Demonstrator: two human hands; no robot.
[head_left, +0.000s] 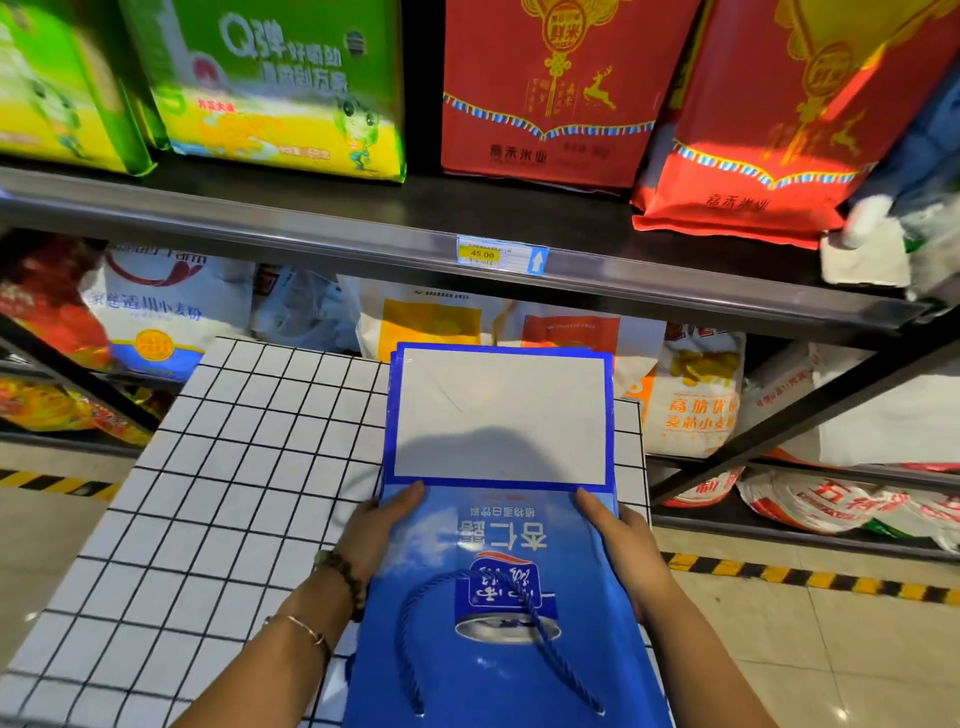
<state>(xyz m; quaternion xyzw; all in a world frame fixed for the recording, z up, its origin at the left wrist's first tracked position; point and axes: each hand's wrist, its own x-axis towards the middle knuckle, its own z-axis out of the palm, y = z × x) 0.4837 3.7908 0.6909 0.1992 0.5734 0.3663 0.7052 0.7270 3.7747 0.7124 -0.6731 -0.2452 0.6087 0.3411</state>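
Between the two hands, a flattened blue paper gift bag (498, 597) is lying on the grid-patterned worktop (234, 467). Its mouth and blue rope handle (410, 639) are pointing back towards the person, and its folded white base panel (498, 410) is lying just beyond the thumbs. The left hand (379, 530) is grasping the bag's left edge and the right hand (623, 545) is grasping the right edge. Each thumb is pressing on top at the crease where the base panel meets the printed front, while the other fingers are tucked out of sight under the paper. Holding both sides at that crease is probably keeping the bag square and flat, and it is giving a hinge line for opening or folding the base. Extra blue edges are showing past the far end, so several bags seem to be stacked together. Beyond the hands, a store shelf (311, 228) is carrying red rice bags (545, 88) above a price tag (501, 254), with flour sacks (156, 317) sitting lower down
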